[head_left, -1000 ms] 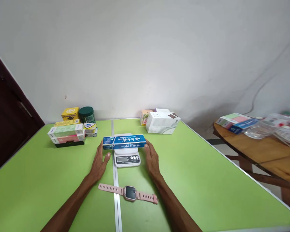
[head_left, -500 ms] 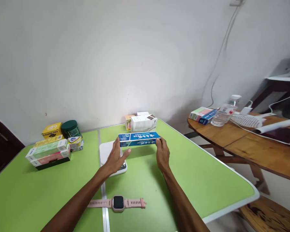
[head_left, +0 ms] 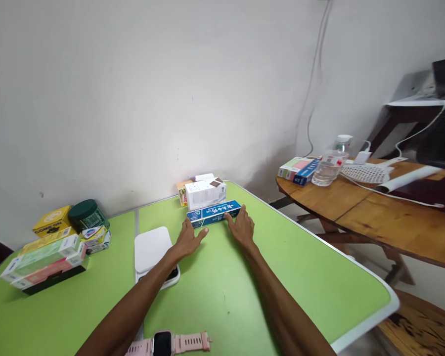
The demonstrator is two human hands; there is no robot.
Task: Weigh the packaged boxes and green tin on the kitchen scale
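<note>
A long blue toothpaste box (head_left: 212, 213) with white lettering lies between my two hands at the back of the green table, right in front of a white box (head_left: 204, 194). The fingers of my left hand (head_left: 187, 239) press on its left end, with the thumb sticking out to the right. My right hand (head_left: 242, 228) grips the right end, its thumb at the front face. Left of my left hand is a white kitchen scale (head_left: 152, 248), partly covered by my forearm. A pink smartwatch (head_left: 163, 343) lies near the front edge, cut off by the frame.
On the left stand stacked boxes (head_left: 46, 264), a yellow box (head_left: 54, 221) and a dark green jar (head_left: 89, 215). An orange box (head_left: 182, 193) is beside the white one. The wooden table (head_left: 389, 210) at right bears a water bottle (head_left: 331, 163), boxes and cables.
Both hands have moved the toothpaste box away from me and lowered it to the table in front of the white box. The camera view has shifted, too.
</note>
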